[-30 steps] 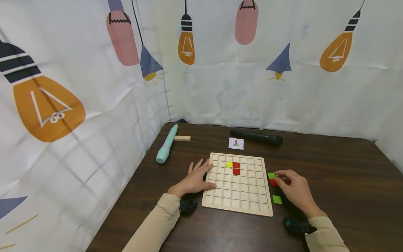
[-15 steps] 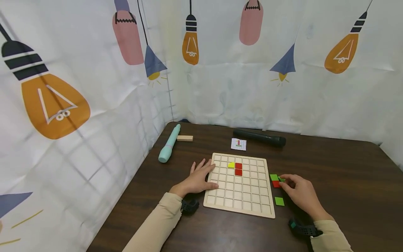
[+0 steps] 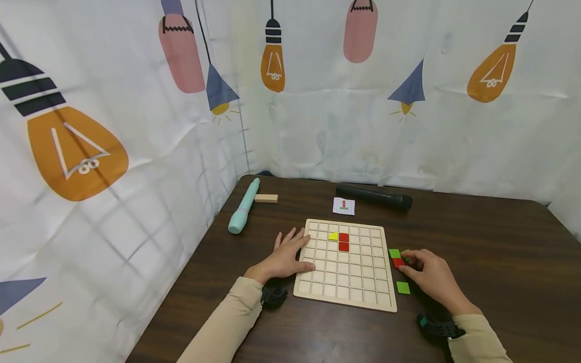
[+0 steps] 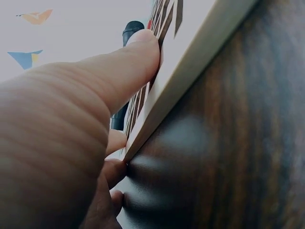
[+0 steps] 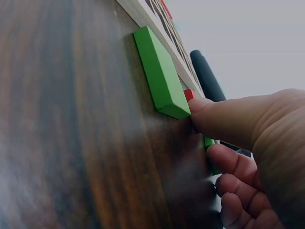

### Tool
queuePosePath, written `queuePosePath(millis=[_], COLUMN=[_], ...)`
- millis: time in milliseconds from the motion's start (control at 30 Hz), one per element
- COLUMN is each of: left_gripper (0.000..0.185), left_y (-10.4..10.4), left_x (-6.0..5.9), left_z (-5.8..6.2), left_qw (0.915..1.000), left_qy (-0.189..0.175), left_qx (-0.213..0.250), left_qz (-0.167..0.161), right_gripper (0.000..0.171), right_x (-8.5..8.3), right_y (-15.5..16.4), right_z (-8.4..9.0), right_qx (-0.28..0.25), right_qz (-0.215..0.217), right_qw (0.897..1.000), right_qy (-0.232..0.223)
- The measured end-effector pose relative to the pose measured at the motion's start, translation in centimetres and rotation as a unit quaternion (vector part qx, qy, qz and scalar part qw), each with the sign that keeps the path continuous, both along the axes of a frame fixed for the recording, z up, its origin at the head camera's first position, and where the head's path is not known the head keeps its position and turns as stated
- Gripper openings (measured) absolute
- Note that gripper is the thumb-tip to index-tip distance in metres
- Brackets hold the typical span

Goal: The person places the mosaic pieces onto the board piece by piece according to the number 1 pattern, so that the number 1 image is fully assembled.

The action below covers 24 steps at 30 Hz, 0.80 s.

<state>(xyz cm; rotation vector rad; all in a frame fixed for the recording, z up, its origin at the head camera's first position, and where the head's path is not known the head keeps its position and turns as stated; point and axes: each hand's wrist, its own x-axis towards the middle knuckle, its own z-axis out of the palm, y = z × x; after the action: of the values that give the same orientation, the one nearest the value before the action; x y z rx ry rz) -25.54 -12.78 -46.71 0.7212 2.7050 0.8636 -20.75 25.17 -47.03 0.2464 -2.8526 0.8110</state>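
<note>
A pale wooden grid board (image 3: 345, 287) lies on the dark table with two red square tiles (image 3: 343, 246) and a yellow tile (image 3: 333, 236) in its cells. My left hand (image 3: 283, 259) rests at the board's left edge, thumb on top and fingers spread. Right of the board, my right hand (image 3: 428, 275) has thumb and index finger at a loose red tile (image 3: 398, 262), pinching at its right side. A green tile (image 3: 394, 253) lies just behind that red one; another is partly hidden by the fingers. Nearer me is a separate green tile (image 5: 162, 76), close to the right thumb.
Behind the board lie a small printed pattern card (image 3: 344, 206) and a black microphone-shaped object (image 3: 374, 197). At the back left are a mint-green microphone-shaped object (image 3: 244, 206) and a small wooden block (image 3: 266, 198). Patterned white cloth (image 3: 317, 136) hangs behind the table.
The right thumb has shifted toward me, from the red tile's right side to its near corner, so the thumb and index finger stand wider apart. The left hand stays on the board.
</note>
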Motion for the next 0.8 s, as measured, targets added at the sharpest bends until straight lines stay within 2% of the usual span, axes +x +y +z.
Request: queuePosePath(millis=[633,800], left_gripper=[0.079,0.077], left_y=[0.19,0.17], left_x=[0.37,0.41], left_z=[0.16,0.21], left_qw=[0.9998,0.9998], left_qy=[0.012,0.012], left_qx=[-0.014,-0.017], left_qz=[-0.004,-0.008], right_gripper=[0.027,0.031], right_x=[0.32,0.33], right_y=[0.38,0.52], right_z=[0.32,0.41], right_qx=[-0.004,-0.005], right_qz=[0.003,0.017], right_qw=[1.000,1.000], right_qy=[-0.020,-0.019])
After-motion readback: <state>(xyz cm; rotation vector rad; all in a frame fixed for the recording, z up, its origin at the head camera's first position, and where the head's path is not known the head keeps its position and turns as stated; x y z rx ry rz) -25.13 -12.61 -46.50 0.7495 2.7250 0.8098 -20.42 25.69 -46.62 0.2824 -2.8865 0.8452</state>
